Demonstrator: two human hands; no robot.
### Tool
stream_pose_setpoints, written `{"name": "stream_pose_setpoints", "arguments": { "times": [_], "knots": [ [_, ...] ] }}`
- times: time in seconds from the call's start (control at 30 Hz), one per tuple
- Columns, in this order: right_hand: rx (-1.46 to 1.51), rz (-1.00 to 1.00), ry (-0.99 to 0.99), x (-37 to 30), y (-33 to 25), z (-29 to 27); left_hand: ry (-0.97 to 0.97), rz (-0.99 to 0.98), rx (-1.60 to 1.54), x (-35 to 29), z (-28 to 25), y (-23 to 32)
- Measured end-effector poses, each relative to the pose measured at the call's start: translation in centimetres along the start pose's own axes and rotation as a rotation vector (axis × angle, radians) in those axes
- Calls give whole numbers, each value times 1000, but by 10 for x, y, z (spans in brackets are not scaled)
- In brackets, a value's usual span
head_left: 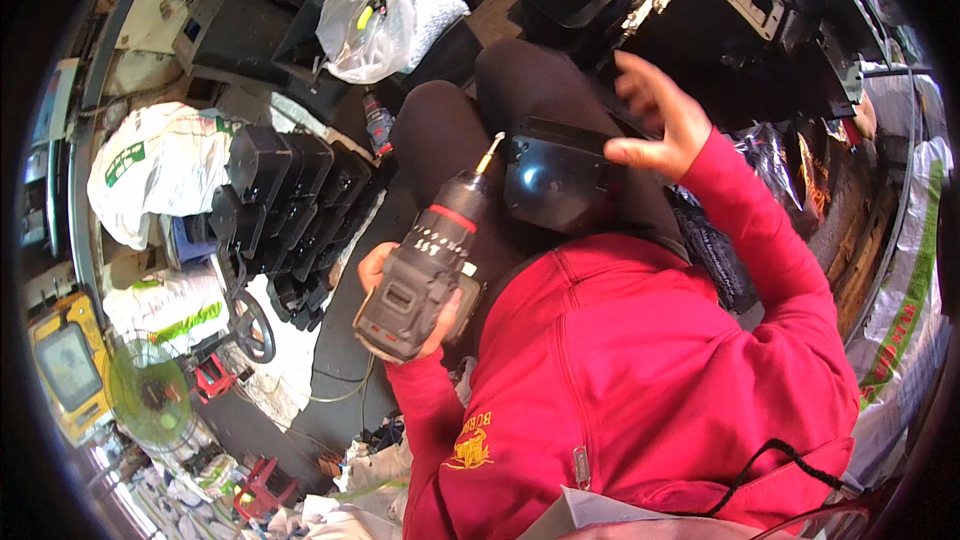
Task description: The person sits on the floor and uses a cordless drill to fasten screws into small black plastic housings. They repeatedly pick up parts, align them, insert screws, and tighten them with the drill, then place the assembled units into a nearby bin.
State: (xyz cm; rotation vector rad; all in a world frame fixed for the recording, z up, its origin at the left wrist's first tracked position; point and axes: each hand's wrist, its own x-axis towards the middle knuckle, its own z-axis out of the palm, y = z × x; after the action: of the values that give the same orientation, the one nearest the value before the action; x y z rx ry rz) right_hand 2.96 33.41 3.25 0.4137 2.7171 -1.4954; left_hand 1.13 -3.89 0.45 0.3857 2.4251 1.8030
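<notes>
My left hand (pixel 374 266) is wrapped round the grip of a black cordless drill (pixel 420 275) with a red ring. A gold-coloured bit (pixel 489 154) sticks out of its chuck, close to the left side of a glossy black box-shaped part (pixel 550 185). That part rests on my lap, its lower edge rounded. Over its right side hovers my right hand (pixel 665 125), fingers spread and thumb apart, with nothing in it. The thumb is close to the part's upper right corner; whether it touches, I cannot tell.
Several similar black parts (pixel 285 200) are stacked at the left. A white plastic bag (pixel 385 30) of small items lies beyond my knees, near a second drill (pixel 378 123). Black metal parts (pixel 740 45) fill the far right. A green fan (pixel 150 390) stands lower left.
</notes>
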Motion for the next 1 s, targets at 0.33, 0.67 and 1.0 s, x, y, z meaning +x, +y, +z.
{"name": "stream_pose_setpoints", "arguments": {
  "times": [0.33,0.67,1.0],
  "knots": [
    [26,-150,26,-17,49,71,-156,-109,-413,54,-2,16],
    [-164,-417,-650,73,13,59,16,-226,-23,234,-22,-45],
    [-166,-497,-490,92,22,58,-158,-443,277,333,20,-108]
  ]
}}
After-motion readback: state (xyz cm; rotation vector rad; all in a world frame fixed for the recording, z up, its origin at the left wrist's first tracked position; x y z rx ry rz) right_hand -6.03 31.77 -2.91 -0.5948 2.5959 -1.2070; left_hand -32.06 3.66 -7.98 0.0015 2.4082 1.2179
